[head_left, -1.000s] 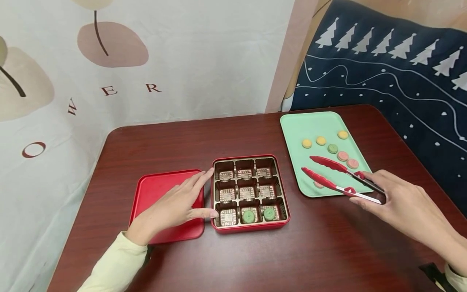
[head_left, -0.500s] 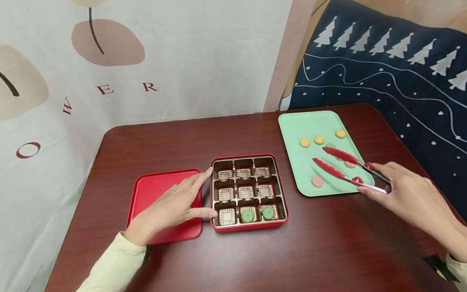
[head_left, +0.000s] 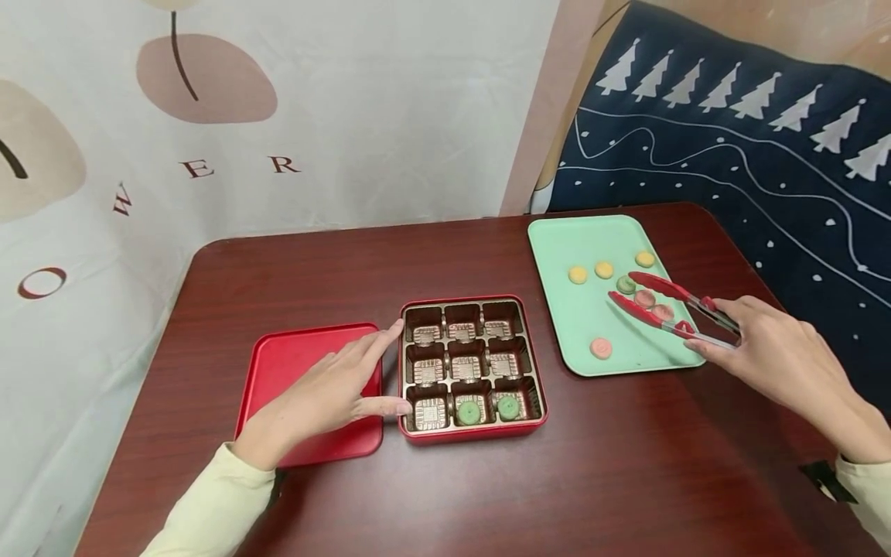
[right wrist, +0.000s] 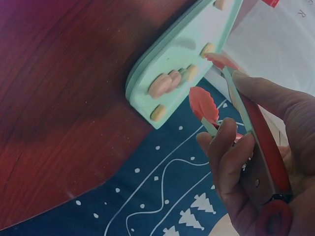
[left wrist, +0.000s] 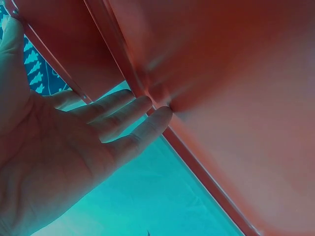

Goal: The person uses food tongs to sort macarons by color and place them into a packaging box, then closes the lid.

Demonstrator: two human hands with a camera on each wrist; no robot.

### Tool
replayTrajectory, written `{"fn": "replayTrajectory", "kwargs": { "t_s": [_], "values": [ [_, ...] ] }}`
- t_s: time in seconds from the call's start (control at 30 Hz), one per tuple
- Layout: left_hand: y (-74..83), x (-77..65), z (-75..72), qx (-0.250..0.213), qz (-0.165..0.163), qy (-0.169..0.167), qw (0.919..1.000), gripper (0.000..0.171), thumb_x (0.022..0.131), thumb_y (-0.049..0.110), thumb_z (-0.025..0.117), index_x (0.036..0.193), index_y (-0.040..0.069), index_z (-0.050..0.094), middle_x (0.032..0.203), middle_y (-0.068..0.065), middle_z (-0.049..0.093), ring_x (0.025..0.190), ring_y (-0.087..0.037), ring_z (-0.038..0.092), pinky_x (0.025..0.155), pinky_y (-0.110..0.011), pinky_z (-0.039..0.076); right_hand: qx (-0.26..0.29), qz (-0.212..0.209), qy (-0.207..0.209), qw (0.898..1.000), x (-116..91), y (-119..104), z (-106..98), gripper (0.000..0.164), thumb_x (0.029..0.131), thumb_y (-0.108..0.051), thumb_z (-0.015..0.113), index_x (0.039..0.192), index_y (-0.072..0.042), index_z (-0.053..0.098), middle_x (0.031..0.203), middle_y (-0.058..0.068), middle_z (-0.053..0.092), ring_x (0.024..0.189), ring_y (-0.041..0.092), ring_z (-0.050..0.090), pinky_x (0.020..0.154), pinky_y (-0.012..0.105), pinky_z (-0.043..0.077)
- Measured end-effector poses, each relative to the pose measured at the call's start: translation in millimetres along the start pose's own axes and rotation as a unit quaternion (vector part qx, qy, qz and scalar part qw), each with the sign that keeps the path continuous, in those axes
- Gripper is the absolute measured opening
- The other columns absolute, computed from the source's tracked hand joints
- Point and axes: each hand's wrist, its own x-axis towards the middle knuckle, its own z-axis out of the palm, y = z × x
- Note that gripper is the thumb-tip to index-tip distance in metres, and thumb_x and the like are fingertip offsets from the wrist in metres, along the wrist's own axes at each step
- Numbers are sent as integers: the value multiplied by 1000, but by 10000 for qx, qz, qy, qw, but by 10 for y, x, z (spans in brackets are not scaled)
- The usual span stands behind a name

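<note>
My right hand (head_left: 786, 352) grips a pair of red-tipped tongs (right wrist: 266, 142), their tips spread apart over the mint-green tray (head_left: 564, 309). Between and under the tips lie a green macaron (head_left: 626, 285) and two pink ones, partly covered by the tongs. Straight-fingered, my left hand (head_left: 327, 387) touches the left side of the red box (head_left: 473, 435), fingertip at the upper edge and thumb at the lower. Inside the box a gold-brown divided insert holds two green macarons (head_left: 469, 412) in the front row's middle and right compartments. The other compartments hold nothing.
A red lid (head_left: 285, 360) lies left of the box, partly under my left hand. Three yellow macarons (head_left: 604, 270) sit toward the tray's back, and another pink macaron (head_left: 601, 348) near its front. A white printed cloth (head_left: 390, 116) hangs behind the table.
The tongs have moved right across the tray, from near the front pink macaron to the green and pink group. My left hand stays at the box.
</note>
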Motion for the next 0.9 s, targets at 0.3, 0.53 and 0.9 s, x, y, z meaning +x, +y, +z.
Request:
{"fn": "replayTrajectory", "kwargs": {
  "t_s": [0.3, 0.53, 0.9],
  "values": [
    [8, -9, 10, 50, 4, 3, 10000, 114, 93, 68, 77, 177, 17, 18, 162, -29, 46, 149, -51, 44, 115, -70, 39, -5, 65, -189, 9998, 97, 71, -14, 74, 86, -34, 92, 128, 20, 65, 107, 35, 64, 63, 25, 47, 49, 37, 36],
    [12, -15, -1, 94, -16, 4, 10000, 115, 93, 69, 77, 177, 17, 17, 163, -28, 45, 149, -51, 44, 115, -71, 39, -24, 131, -355, 9993, 154, 60, -19, 75, 87, -35, 91, 130, 20, 65, 115, 38, 64, 67, 27, 50, 50, 38, 38],
    [21, -22, -8, 120, 27, 14, 9999, 114, 93, 68, 76, 177, 17, 18, 163, -29, 45, 149, -51, 44, 115, -71, 39, 46, 178, -463, 9988, 213, 65, -27, 73, 87, -33, 93, 130, 20, 66, 117, 43, 63, 64, 27, 48, 48, 38, 38]
  ]
}}
